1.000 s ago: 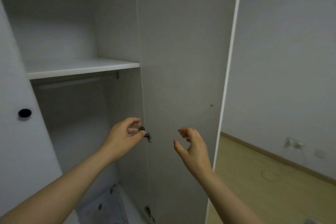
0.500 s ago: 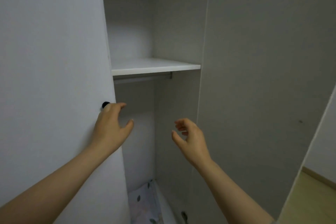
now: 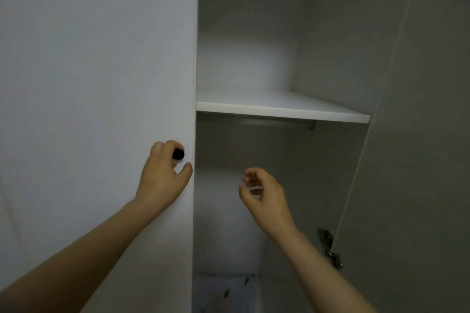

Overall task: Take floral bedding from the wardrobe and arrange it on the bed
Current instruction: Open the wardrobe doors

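I face a white wardrobe whose right door (image 3: 419, 134) stands open. Its left door (image 3: 96, 84) is closed in front of me. My left hand (image 3: 164, 175) lies against that door, its fingers curled round the small black knob (image 3: 178, 154) near the door's edge. My right hand (image 3: 264, 198) hovers in the open gap, fingers loosely curled and holding nothing. Low in the compartment lies pale fabric with dark leaf prints, the floral bedding (image 3: 229, 292), only its top showing between my arms.
A white shelf (image 3: 279, 109) crosses the compartment at head height, with a hanging rail (image 3: 274, 123) just beneath it. A metal hinge (image 3: 328, 246) sits on the right side panel beside my right forearm.
My view swung left from the open right door towards the closed left door. My left hand left the hinge area and took hold of the black knob. My right hand stayed loosely curled.
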`<state>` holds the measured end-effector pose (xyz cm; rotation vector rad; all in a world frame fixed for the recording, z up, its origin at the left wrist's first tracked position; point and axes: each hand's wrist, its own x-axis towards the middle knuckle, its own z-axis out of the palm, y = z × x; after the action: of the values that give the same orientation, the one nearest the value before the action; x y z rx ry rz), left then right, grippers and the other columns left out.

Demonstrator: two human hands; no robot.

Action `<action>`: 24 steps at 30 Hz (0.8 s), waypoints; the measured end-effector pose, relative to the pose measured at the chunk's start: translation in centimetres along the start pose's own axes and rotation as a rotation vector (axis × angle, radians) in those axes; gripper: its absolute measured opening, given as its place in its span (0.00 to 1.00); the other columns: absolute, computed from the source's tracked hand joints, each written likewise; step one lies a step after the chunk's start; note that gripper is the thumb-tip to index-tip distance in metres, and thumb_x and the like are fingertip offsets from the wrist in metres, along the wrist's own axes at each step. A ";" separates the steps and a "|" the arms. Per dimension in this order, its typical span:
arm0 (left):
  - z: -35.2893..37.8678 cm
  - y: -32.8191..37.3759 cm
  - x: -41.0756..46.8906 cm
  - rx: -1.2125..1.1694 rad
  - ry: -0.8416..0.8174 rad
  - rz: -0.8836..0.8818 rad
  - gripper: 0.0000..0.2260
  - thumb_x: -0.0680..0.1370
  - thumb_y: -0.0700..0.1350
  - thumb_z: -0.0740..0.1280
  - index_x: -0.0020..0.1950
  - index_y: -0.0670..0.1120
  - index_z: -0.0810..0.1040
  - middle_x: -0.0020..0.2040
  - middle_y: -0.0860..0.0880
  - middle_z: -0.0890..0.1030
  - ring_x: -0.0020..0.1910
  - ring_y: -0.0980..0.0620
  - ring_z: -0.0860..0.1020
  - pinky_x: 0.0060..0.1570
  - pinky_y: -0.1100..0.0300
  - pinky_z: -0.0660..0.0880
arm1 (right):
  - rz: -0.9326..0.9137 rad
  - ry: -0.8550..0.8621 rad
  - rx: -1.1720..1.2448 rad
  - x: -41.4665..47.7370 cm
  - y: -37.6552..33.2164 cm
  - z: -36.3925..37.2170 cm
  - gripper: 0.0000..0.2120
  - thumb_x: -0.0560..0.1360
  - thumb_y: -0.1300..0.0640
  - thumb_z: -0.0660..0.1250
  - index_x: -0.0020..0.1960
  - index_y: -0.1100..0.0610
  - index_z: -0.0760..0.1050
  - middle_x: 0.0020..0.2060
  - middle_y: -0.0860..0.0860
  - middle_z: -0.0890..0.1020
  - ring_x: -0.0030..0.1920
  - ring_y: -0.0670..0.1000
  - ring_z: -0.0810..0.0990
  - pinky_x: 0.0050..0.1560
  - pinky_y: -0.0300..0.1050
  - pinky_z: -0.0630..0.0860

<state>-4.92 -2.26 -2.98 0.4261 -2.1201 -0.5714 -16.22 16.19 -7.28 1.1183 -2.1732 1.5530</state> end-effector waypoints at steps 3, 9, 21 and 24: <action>0.2 0.8 0.2 0.065 0.073 -0.054 0.07 0.73 0.44 0.68 0.49 0.46 0.74 0.46 0.48 0.74 0.39 0.54 0.73 0.39 0.65 0.70 | -0.009 -0.074 0.108 1.3 1.2 0.2 0.11 0.72 0.58 0.69 0.52 0.49 0.75 0.45 0.45 0.79 0.45 0.46 0.79 0.46 0.42 0.78; -1.3 2.4 -2.7 0.137 0.164 -0.137 0.06 0.72 0.46 0.69 0.44 0.48 0.74 0.41 0.51 0.75 0.36 0.55 0.74 0.36 0.67 0.70 | -0.008 -0.157 0.333 1.7 1.0 0.7 0.08 0.73 0.63 0.67 0.50 0.53 0.76 0.41 0.51 0.80 0.36 0.41 0.77 0.38 0.31 0.73; -9.5 5.2 -10.7 0.168 0.235 -0.222 0.06 0.71 0.49 0.70 0.44 0.51 0.75 0.43 0.53 0.78 0.38 0.53 0.77 0.40 0.57 0.79 | -0.227 -0.538 0.595 0.5 -10.9 2.1 0.14 0.76 0.53 0.65 0.61 0.51 0.74 0.52 0.46 0.81 0.52 0.40 0.79 0.53 0.36 0.77; -12.0 5.2 -12.4 0.191 0.226 -0.228 0.08 0.70 0.51 0.71 0.44 0.53 0.74 0.43 0.55 0.78 0.38 0.53 0.77 0.40 0.57 0.79 | -0.272 -0.619 0.640 0.1 -14.1 3.0 0.18 0.76 0.54 0.65 0.66 0.50 0.72 0.57 0.48 0.80 0.56 0.43 0.79 0.57 0.44 0.78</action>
<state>11.43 5.34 -2.31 0.8099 -1.9275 -0.4265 -5.70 11.47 1.42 2.2362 -1.7134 2.0187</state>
